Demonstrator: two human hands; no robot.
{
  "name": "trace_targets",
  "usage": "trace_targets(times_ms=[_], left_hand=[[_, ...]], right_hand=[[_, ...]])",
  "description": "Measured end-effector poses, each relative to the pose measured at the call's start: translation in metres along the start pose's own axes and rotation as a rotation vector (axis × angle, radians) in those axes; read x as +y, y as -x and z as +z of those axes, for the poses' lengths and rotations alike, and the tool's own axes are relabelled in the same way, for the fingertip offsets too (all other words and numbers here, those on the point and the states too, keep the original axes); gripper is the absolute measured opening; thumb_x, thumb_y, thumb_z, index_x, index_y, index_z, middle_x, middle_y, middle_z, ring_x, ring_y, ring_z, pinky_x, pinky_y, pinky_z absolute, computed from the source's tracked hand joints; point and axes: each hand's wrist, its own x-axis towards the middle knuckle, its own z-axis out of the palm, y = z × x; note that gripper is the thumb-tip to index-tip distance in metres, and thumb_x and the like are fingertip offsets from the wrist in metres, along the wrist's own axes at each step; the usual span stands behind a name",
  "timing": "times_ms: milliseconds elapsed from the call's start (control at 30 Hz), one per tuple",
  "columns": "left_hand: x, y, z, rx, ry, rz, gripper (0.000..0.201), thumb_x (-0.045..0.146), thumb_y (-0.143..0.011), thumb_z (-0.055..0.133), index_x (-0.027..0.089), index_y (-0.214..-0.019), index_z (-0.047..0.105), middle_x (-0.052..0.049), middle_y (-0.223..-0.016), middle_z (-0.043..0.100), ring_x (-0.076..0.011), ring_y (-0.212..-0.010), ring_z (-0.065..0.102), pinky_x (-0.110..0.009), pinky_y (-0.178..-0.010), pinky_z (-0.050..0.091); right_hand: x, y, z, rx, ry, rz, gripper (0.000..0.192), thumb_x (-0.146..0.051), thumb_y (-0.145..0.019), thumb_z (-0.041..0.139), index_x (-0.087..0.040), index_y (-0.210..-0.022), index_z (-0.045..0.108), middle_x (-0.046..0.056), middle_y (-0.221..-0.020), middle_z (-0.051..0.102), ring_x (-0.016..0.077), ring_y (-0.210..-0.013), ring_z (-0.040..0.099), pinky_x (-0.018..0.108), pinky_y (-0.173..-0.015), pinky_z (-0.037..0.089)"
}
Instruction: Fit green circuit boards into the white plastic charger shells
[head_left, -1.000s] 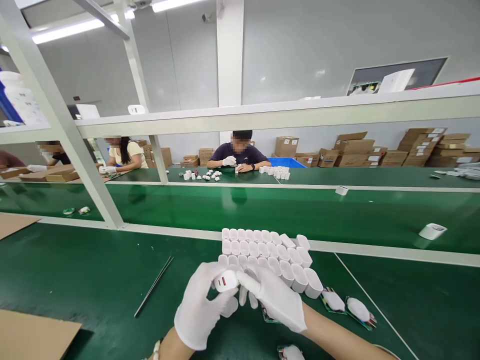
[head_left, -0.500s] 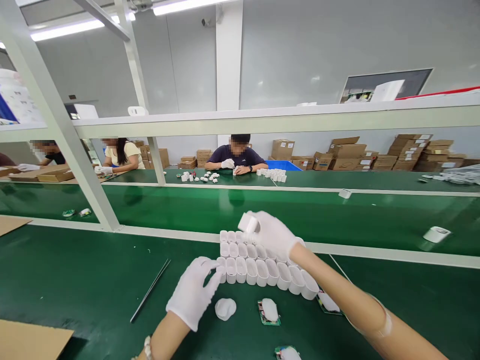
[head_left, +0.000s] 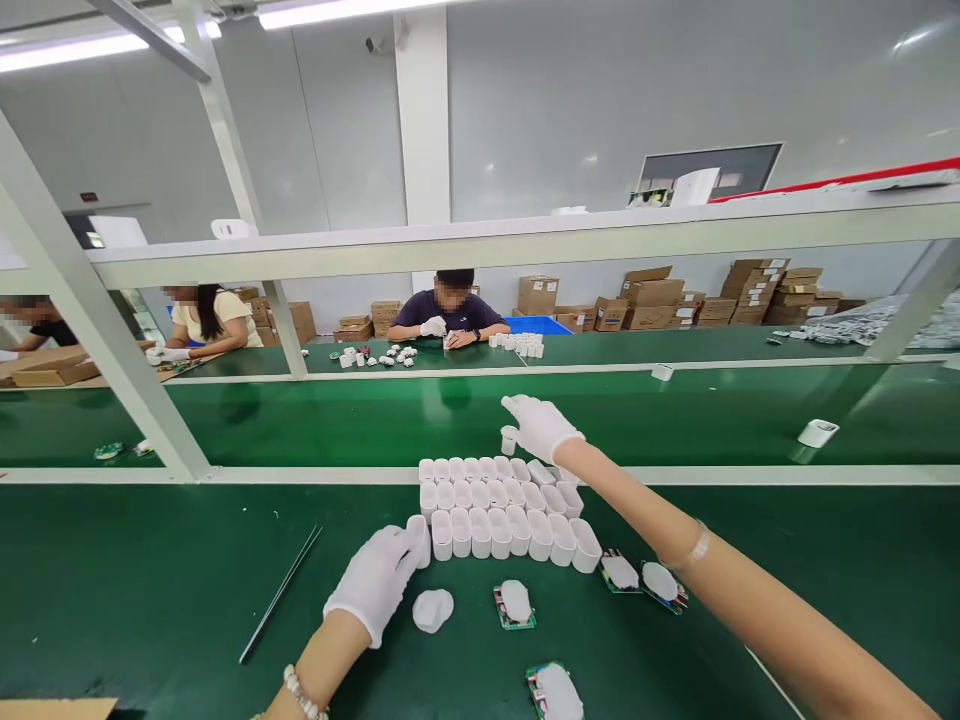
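Note:
My right hand (head_left: 541, 425), in a white glove, reaches out over the green conveyor belt (head_left: 675, 420). A white charger (head_left: 509, 440) stands on the belt just under its spread fingers. My gloved left hand (head_left: 375, 580) curls around the leftmost white shell (head_left: 418, 540) of the front row. That row belongs to a block of several upright white shells (head_left: 502, 500) on the green bench. A loose white cap (head_left: 433, 610) lies just right of my left hand.
Circuit boards with white parts (head_left: 515, 605) (head_left: 619, 570) (head_left: 555, 692) lie in front of the block. Tweezers (head_left: 281, 592) lie to the left. Another charger (head_left: 816, 433) rides the belt at right. A slanted white frame post (head_left: 112, 340) stands at left. People work across the belt.
My hands parted from the charger they held together. The right hand carried it forward to the belt and opened. The left hand went to the leftmost shell.

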Motion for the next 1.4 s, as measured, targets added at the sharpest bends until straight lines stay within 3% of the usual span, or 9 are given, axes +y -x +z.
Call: trace_targets(times_ms=[200, 300, 367, 533, 733, 967, 1133, 1300, 1400], left_hand=[[0.0, 0.007, -0.002, 0.24, 0.376, 0.059, 0.031, 0.04, -0.094, 0.03, 0.022, -0.073, 0.044, 0.0, -0.075, 0.055, -0.0168, -0.07, 0.053, -0.03, -0.07, 0.046], [0.003, 0.011, 0.0, 0.312, 0.475, 0.193, 0.022, 0.036, -0.091, 0.039, 0.022, -0.077, 0.047, -0.003, -0.089, 0.059, -0.0184, -0.082, 0.056, -0.033, -0.078, 0.048], [0.006, 0.013, 0.004, 0.379, 0.477, 0.313, 0.013, 0.028, -0.086, 0.047, 0.021, -0.075, 0.047, -0.006, -0.098, 0.06, -0.0208, -0.092, 0.057, -0.037, -0.085, 0.047], [0.013, 0.02, 0.015, 0.437, 0.443, 0.513, 0.018, 0.014, -0.076, 0.058, 0.022, -0.092, 0.055, -0.007, -0.105, 0.061, -0.0228, -0.106, 0.058, -0.04, -0.092, 0.048], [0.013, 0.024, 0.016, 0.435, 0.511, 0.417, 0.047, 0.014, -0.072, 0.064, 0.026, -0.116, 0.054, -0.007, -0.118, 0.062, -0.0241, -0.11, 0.059, -0.045, -0.097, 0.048], [0.02, 0.034, 0.003, 0.228, 0.893, 0.395, 0.043, 0.037, -0.081, 0.065, 0.02, -0.12, 0.06, -0.012, -0.13, 0.059, -0.0275, -0.115, 0.058, -0.038, -0.095, 0.05], [0.014, 0.036, -0.002, 0.06, 1.173, 0.357, 0.069, 0.071, -0.078, 0.057, 0.011, -0.111, 0.062, -0.006, -0.07, 0.067, -0.0141, -0.051, 0.057, -0.029, -0.055, 0.051], [0.004, 0.035, 0.001, -0.043, 1.143, 0.361, 0.074, 0.074, -0.073, 0.06, 0.01, -0.11, 0.063, -0.006, -0.062, 0.064, -0.0131, -0.043, 0.055, -0.023, -0.041, 0.044], [0.002, 0.038, -0.001, -0.02, 1.072, 0.339, 0.077, 0.075, -0.071, 0.059, 0.01, -0.11, 0.066, -0.006, -0.062, 0.065, -0.0183, -0.054, 0.061, -0.032, -0.058, 0.054]], right_hand=[[-0.029, 0.096, 0.044, -0.223, 0.217, 0.327, 0.015, -0.028, -0.084, 0.066, -0.015, -0.078, 0.07, 0.007, -0.08, 0.068, 0.0241, -0.076, 0.066, 0.042, -0.073, 0.054], [-0.027, 0.123, 0.076, -0.322, 0.201, 0.523, 0.052, -0.02, -0.076, 0.07, -0.015, -0.128, 0.06, 0.017, -0.124, 0.061, 0.0352, -0.113, 0.057, 0.049, -0.097, 0.045], [-0.021, 0.124, 0.087, -0.272, 0.114, 0.532, 0.054, -0.009, -0.071, 0.07, -0.012, -0.124, 0.062, 0.017, -0.125, 0.06, 0.033, -0.115, 0.056, 0.045, -0.1, 0.044], [-0.015, 0.11, 0.088, -0.196, -0.05, 0.413, 0.031, 0.008, -0.065, 0.058, -0.015, -0.084, 0.068, 0.004, -0.099, 0.068, 0.0179, -0.091, 0.063, 0.027, -0.083, 0.051], [-0.027, 0.107, 0.079, -0.134, -0.122, 0.2, 0.025, 0.004, -0.068, 0.055, -0.017, -0.078, 0.064, 0.003, -0.091, 0.067, 0.0161, -0.081, 0.062, 0.026, -0.072, 0.051], [-0.068, 0.07, 0.024, 0.074, -0.211, -0.152, 0.018, -0.006, -0.077, 0.056, -0.022, -0.08, 0.064, 0.0, -0.089, 0.07, 0.0156, -0.09, 0.064, 0.029, -0.086, 0.051], [-0.073, 0.057, 0.026, 0.117, -0.365, -0.146, 0.023, -0.007, -0.068, 0.067, -0.021, -0.087, 0.066, 0.001, -0.092, 0.07, 0.0172, -0.093, 0.065, 0.032, -0.09, 0.052], [-0.069, 0.064, 0.045, 0.037, -0.492, -0.205, 0.026, -0.007, -0.071, 0.064, -0.02, -0.092, 0.067, 0.004, -0.098, 0.071, 0.0168, -0.092, 0.066, 0.029, -0.078, 0.057], [-0.071, 0.064, 0.046, 0.073, -0.481, -0.286, 0.029, -0.004, -0.07, 0.063, -0.02, -0.094, 0.065, 0.003, -0.098, 0.071, 0.0147, -0.092, 0.067, 0.027, -0.08, 0.056]])
